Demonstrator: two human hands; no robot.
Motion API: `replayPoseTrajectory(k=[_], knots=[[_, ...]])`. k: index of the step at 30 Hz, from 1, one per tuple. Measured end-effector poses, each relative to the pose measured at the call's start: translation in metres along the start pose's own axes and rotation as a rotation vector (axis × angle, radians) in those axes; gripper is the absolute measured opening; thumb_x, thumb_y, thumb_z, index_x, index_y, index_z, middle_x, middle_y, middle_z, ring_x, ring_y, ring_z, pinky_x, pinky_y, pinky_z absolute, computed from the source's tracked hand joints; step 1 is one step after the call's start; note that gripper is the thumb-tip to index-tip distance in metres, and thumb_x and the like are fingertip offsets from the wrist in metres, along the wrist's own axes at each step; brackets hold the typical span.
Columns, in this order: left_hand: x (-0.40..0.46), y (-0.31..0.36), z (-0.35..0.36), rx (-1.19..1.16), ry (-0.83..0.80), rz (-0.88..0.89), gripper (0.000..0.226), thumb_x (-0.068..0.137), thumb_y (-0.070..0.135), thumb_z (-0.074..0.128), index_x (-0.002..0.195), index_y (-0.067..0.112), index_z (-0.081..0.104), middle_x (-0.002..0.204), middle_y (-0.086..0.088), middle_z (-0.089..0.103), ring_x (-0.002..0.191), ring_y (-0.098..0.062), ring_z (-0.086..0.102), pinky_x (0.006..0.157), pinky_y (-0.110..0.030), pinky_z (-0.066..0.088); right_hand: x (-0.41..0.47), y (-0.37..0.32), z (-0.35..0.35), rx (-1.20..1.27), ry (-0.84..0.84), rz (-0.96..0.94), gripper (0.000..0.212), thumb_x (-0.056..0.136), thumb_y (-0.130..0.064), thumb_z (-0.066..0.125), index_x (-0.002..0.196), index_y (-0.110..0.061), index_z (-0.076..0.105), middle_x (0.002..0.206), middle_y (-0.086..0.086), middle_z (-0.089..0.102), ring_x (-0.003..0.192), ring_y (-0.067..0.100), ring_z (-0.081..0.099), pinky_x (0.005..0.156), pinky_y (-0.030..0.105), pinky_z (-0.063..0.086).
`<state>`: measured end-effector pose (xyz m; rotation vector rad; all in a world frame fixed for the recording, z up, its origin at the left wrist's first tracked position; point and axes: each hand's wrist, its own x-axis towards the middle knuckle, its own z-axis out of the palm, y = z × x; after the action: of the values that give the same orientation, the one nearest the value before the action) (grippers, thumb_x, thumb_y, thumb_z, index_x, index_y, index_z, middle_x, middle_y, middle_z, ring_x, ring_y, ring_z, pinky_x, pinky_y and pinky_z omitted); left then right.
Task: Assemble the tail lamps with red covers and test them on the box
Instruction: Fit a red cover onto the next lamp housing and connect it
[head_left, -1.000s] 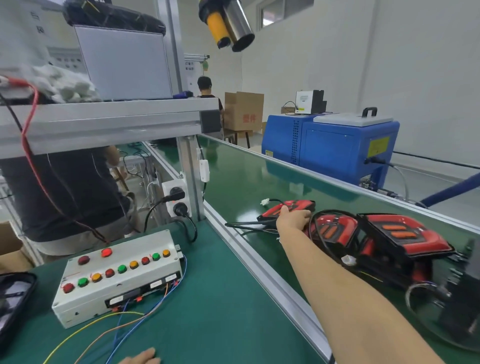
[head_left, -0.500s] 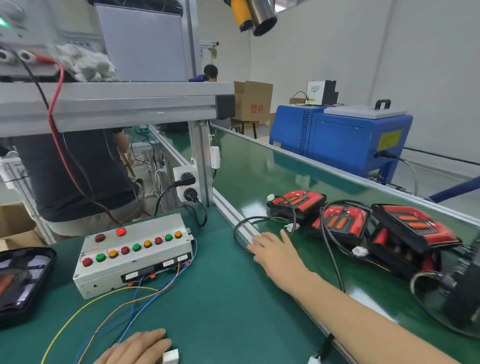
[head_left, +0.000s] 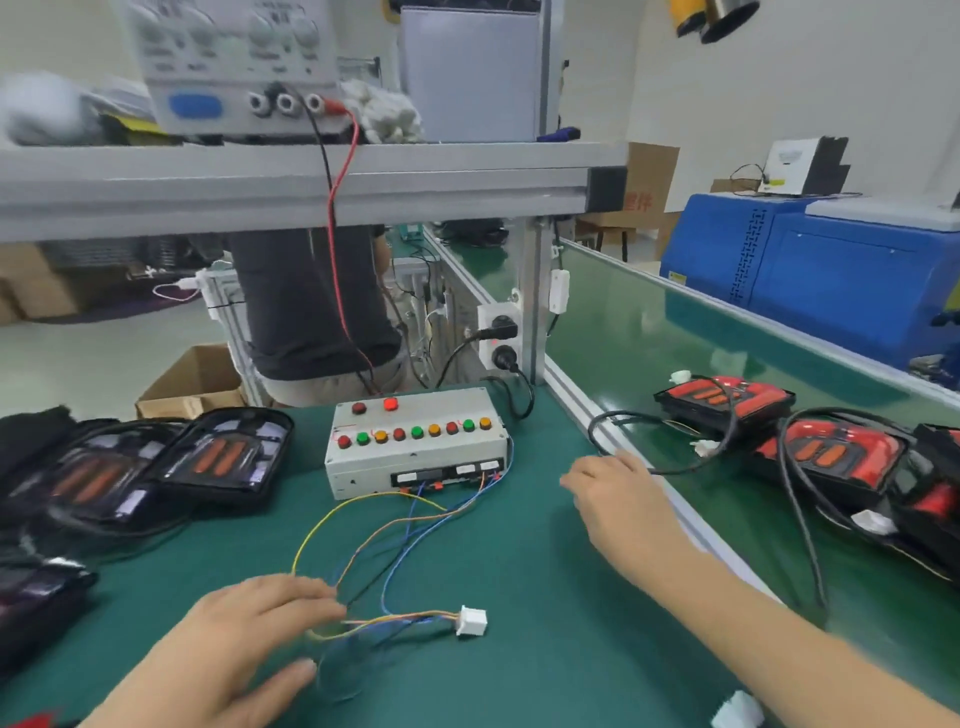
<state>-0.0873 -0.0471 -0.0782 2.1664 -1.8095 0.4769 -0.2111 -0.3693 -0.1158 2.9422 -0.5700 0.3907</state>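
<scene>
The test box (head_left: 415, 441) sits on the green bench (head_left: 519, 649), its long axis running left to right, the button face tilted up toward the person and one red lamp lit on its top row. Coloured wires (head_left: 374, 540) leave its near face and run down to a white connector (head_left: 471, 621) lying on the bench. The left hand (head_left: 244, 639) rests flat just left of that connector, fingers spread over the wires, its grip loose and unclosed around them. The right hand (head_left: 618, 499) hovers to the right of the box, palm down, fingers open and holding nothing, close to a black cable (head_left: 618, 421) that loops back to the red-covered tail lamps (head_left: 727, 402) on the conveyor (head_left: 649, 332) beyond it. Uncovered lamp bodies (head_left: 218, 457) lie far left of the left hand's grip. Compared with half a second ago, the right hand has drawn back from the cable toward the box, and the left hand has come further onto the bench.
</scene>
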Motion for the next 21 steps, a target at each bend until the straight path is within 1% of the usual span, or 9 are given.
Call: replayPoseTrajectory(k=[2,4,5,8,10,12,15,18,21], knots=[[-0.011,-0.002,-0.011,-0.188,0.005,-0.244,0.022,0.086,0.02,0.059,0.099,0.038,0.063,0.082,0.02,0.064,0.074,0.003,0.059,0.069,-0.023,0.051,-0.014,-0.05,-0.016,0.085,0.083,-0.171,0.033,0.08,-0.009,0.068,0.108,-0.027,0.068,0.106,-0.009,0.065,0.098,0.014,0.061,0.093,0.024,0.027],[-0.017,-0.004,-0.02,-0.343,0.043,-0.504,0.032,0.083,0.002,0.065,0.086,0.033,0.072,0.073,0.011,0.06,0.071,-0.004,0.057,0.07,-0.022,0.045,-0.03,-0.093,-0.026,0.2,0.204,-0.329,0.039,0.051,-0.008,0.088,0.082,-0.028,0.075,0.075,-0.012,0.066,0.067,0.012,0.064,0.076,0.024,0.031],[-0.018,-0.008,-0.023,-0.35,0.105,-0.571,0.03,0.082,-0.002,0.065,0.086,0.026,0.074,0.071,0.009,0.059,0.069,-0.005,0.055,0.068,-0.018,0.042,-0.037,-0.109,-0.025,0.238,0.261,-0.391,0.04,0.046,-0.008,0.09,0.076,-0.029,0.074,0.069,-0.012,0.063,0.06,0.012,0.062,0.073,0.026,0.031],[-0.018,-0.036,-0.034,-0.316,0.285,-0.786,0.025,0.081,-0.004,0.063,0.09,0.017,0.073,0.072,0.01,0.059,0.065,-0.005,0.051,0.065,-0.015,0.038,-0.046,-0.141,-0.014,0.239,0.388,-0.506,0.028,0.052,-0.008,0.082,0.072,-0.025,0.074,0.068,-0.007,0.063,0.057,0.016,0.062,0.073,0.029,0.032],[-0.019,-0.061,-0.037,-0.259,0.339,-0.89,0.025,0.082,0.001,0.061,0.095,0.019,0.072,0.079,0.009,0.061,0.071,-0.008,0.054,0.071,-0.024,0.044,-0.045,-0.151,-0.004,0.256,0.444,-0.54,0.019,0.062,-0.007,0.065,0.069,-0.023,0.073,0.067,-0.006,0.063,0.057,0.018,0.063,0.074,0.03,0.033],[-0.016,-0.085,-0.033,-0.106,0.284,-0.901,0.032,0.082,0.006,0.06,0.108,0.022,0.068,0.1,0.003,0.064,0.093,-0.018,0.058,0.086,-0.034,0.046,-0.044,-0.157,0.007,0.26,0.472,-0.565,0.026,0.069,-0.011,0.049,0.066,-0.023,0.072,0.069,-0.006,0.064,0.059,0.017,0.064,0.077,0.031,0.035],[-0.003,-0.115,-0.014,0.298,0.011,-0.771,0.054,0.079,0.016,0.061,0.131,0.029,0.051,0.135,0.002,0.049,0.127,-0.023,0.038,0.106,-0.04,0.028,-0.046,-0.163,0.021,0.268,0.518,-0.575,0.038,0.077,-0.01,0.039,0.065,-0.023,0.073,0.072,-0.007,0.067,0.063,0.015,0.067,0.083,0.034,0.037],[0.013,-0.139,0.014,0.513,-0.197,-0.675,0.072,0.08,0.024,0.063,0.143,0.028,0.031,0.151,-0.004,0.029,0.141,-0.027,0.017,0.114,-0.049,0.008,-0.046,-0.166,0.023,0.325,0.557,-0.532,0.057,0.091,-0.011,0.024,0.065,-0.022,0.074,0.075,-0.004,0.07,0.065,0.013,0.068,0.086,0.036,0.037],[0.019,-0.158,0.034,0.618,-0.306,-0.661,0.076,0.081,0.022,0.063,0.146,0.022,0.024,0.152,-0.01,0.025,0.142,-0.032,0.015,0.114,-0.053,0.003,-0.046,-0.166,0.021,0.356,0.59,-0.501,0.069,0.097,-0.017,0.014,0.063,-0.02,0.074,0.077,-0.001,0.072,0.066,0.012,0.07,0.086,0.035,0.038]])
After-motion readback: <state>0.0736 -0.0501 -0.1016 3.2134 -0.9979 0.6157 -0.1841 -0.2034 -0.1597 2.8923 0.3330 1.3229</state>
